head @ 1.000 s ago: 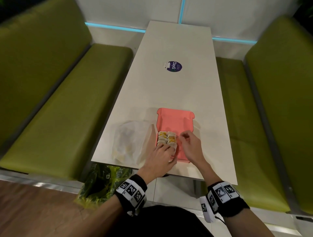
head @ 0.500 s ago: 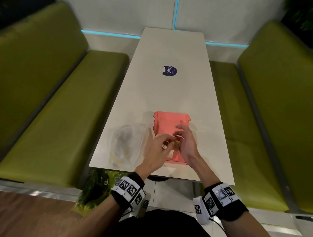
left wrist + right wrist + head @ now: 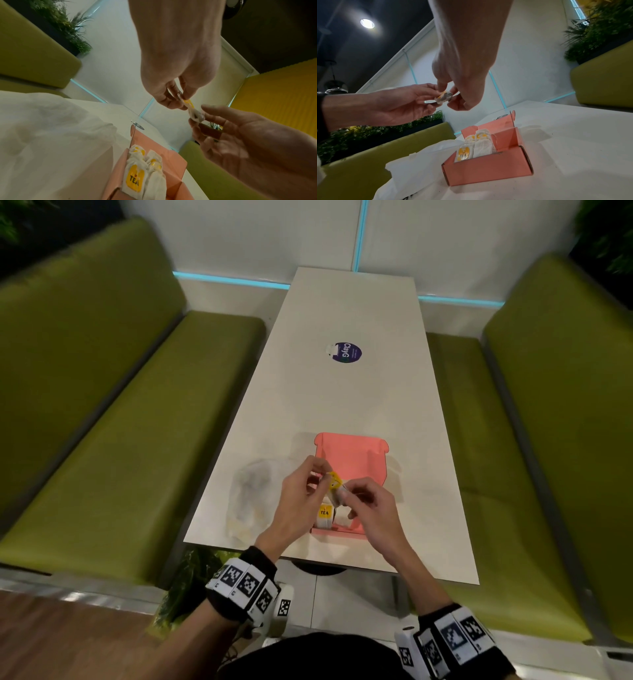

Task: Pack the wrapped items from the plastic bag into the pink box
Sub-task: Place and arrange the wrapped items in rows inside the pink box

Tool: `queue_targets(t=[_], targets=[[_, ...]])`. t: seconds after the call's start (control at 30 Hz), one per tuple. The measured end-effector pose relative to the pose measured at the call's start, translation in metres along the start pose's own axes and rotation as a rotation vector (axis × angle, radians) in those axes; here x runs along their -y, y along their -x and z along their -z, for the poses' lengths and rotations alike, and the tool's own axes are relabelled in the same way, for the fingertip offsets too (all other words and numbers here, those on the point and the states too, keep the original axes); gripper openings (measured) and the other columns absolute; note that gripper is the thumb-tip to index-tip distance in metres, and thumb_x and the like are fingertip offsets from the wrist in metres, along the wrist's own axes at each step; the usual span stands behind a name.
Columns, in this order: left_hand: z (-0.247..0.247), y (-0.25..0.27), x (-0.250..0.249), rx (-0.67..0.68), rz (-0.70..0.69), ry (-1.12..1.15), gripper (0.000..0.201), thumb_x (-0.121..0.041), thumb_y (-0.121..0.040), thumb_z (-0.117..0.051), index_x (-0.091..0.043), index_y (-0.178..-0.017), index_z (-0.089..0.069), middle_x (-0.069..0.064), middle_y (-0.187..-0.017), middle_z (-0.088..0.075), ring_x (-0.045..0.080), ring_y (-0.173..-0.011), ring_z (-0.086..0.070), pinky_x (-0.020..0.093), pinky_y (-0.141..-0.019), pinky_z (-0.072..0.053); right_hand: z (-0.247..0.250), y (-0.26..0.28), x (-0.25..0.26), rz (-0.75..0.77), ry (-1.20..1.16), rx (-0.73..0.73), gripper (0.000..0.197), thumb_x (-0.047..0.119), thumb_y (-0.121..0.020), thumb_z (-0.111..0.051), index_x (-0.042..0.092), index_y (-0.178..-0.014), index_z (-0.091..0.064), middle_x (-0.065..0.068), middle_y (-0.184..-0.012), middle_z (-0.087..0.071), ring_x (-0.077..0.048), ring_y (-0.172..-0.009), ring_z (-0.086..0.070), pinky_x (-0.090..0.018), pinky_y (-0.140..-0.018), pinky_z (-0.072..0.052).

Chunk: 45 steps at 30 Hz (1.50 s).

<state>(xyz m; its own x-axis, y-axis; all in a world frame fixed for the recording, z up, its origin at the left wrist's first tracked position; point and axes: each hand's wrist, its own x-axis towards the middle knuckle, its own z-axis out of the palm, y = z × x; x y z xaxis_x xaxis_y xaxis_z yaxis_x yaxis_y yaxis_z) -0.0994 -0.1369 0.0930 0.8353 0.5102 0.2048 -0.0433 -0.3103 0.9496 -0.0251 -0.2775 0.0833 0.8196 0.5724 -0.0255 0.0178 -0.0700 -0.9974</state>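
Fingers of both hands pinching one crinkly wrapped tea bag [image 3: 334, 489] above boxy pink box [image 3: 352, 450]

Head camera looks forward and down over the tabletop [image 3: 346, 405]. Both wrist cameras sit low and close, tilted upward, sharing the pink box [image 3: 175, 161] toward 6 o'clock.

In the head view our hands [image 3: 301, 501] cover most of the packets [image 3: 325, 517] in the pink box [image 3: 349, 448], so we cannot count them. The print on the packet [image 3: 193, 111] we pinch is too small to read. The plastic bag [image 3: 412, 169] runs off the right wrist picture's lower edge.
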Motion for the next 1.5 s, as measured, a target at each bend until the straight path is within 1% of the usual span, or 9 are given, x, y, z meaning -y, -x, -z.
queue_targets(t=[0.2,0.37,0.53,0.77,0.9,1.03,1.2,1.37,1.5], targets=[[0.001,0.005,-0.009,0.048,-0.015,0.021,0.013,-0.014,-0.097,-0.062,-0.024,-0.102,-0.056,-0.012,-0.093,-0.065,0.012,-0.084,-0.065,0.029,-0.069,-0.052,-0.004,-0.002,0.003,0.031,0.024,-0.058,0.009,0.004,-0.093,-0.064,0.011,-0.088,-0.068,-0.008,-0.081,-0.070,-0.022,-0.076,-0.068,-0.032,-0.057,-0.054],[-0.001,0.016,-0.004,0.068,0.016,0.012,0.025,-0.013,-0.097,-0.061,-0.035,-0.100,-0.051,0.002,-0.094,-0.067,0.020,-0.082,-0.069,0.040,-0.072,-0.057,-0.005,0.000,0.006,-0.007,-0.035,-0.062,0.007,0.006,-0.094,-0.064,0.007,-0.090,-0.069,-0.012,-0.083,-0.071,-0.024,-0.078,-0.070,-0.034,-0.055,-0.056],[0.004,0.014,0.000,0.016,0.046,0.030,0.017,-0.001,-0.096,-0.057,-0.016,-0.088,-0.059,-0.004,-0.089,-0.067,0.011,-0.078,-0.066,0.033,-0.063,-0.056,0.002,0.002,0.011,-0.021,-0.013,-0.041,0.007,0.010,-0.093,-0.066,0.011,-0.089,-0.072,0.008,-0.083,-0.069,-0.012,-0.068,-0.058,-0.032,-0.056,-0.050],[0.008,0.009,-0.007,-0.021,0.139,0.242,0.013,0.008,-0.094,-0.056,0.000,-0.092,-0.065,0.008,-0.091,-0.068,0.015,-0.072,-0.064,0.027,-0.058,-0.054,0.010,0.002,0.007,0.010,0.156,0.108,0.004,0.016,-0.091,-0.069,0.017,-0.088,-0.071,0.009,-0.091,-0.065,-0.012,-0.087,-0.061,-0.038,-0.085,-0.050],[0.005,0.010,-0.006,-0.065,0.134,0.223,0.010,0.006,-0.094,-0.058,0.000,-0.094,-0.066,0.003,-0.088,-0.068,0.012,-0.072,-0.065,0.026,-0.059,-0.054,0.002,0.007,0.012,-0.005,0.063,0.116,0.008,0.011,-0.092,-0.067,0.012,-0.093,-0.075,0.006,-0.092,-0.068,-0.004,-0.083,-0.061,-0.027,-0.077,-0.048],[0.001,0.012,0.001,-0.111,0.073,0.052,0.017,0.001,-0.092,-0.064,-0.016,-0.091,-0.067,-0.006,-0.087,-0.070,0.012,-0.076,-0.069,0.033,-0.064,-0.058,-0.004,0.014,0.017,-0.016,-0.037,0.121,0.015,0.006,-0.093,-0.064,0.010,-0.100,-0.076,0.002,-0.099,-0.072,-0.002,-0.082,-0.061,-0.025,-0.073,-0.047],[0.002,0.012,-0.001,-0.151,0.052,0.039,0.015,0.002,-0.092,-0.064,-0.013,-0.091,-0.068,-0.004,-0.085,-0.071,0.012,-0.072,-0.069,0.032,-0.064,-0.059,-0.006,0.017,0.013,-0.007,0.058,0.144,0.030,0.006,-0.094,-0.062,0.030,-0.105,-0.075,0.005,-0.104,-0.068,-0.013,-0.099,-0.062,-0.029,-0.082,-0.051],[0.007,0.008,-0.004,-0.169,0.062,0.069,0.014,-0.001,-0.093,-0.063,-0.014,-0.091,-0.067,-0.004,-0.087,-0.071,0.012,-0.076,-0.069,0.032,-0.067,-0.057,0.000,0.026,0.015,-0.067,0.102,0.344,0.039,0.005,-0.098,-0.055,0.034,-0.122,-0.066,0.013,-0.119,-0.064,-0.001,-0.111,-0.058,-0.021,-0.088,-0.049],[0.007,0.008,-0.007,-0.127,0.073,0.064,0.016,0.000,-0.092,-0.063,-0.015,-0.089,-0.057,-0.012,-0.084,-0.067,0.010,-0.078,-0.068,0.039,-0.068,-0.058,0.009,0.016,0.027,0.060,0.174,0.122,0.032,0.003,-0.095,-0.059,0.029,-0.108,-0.073,0.014,-0.103,-0.070,-0.005,-0.096,-0.062,-0.025,-0.080,-0.049]])
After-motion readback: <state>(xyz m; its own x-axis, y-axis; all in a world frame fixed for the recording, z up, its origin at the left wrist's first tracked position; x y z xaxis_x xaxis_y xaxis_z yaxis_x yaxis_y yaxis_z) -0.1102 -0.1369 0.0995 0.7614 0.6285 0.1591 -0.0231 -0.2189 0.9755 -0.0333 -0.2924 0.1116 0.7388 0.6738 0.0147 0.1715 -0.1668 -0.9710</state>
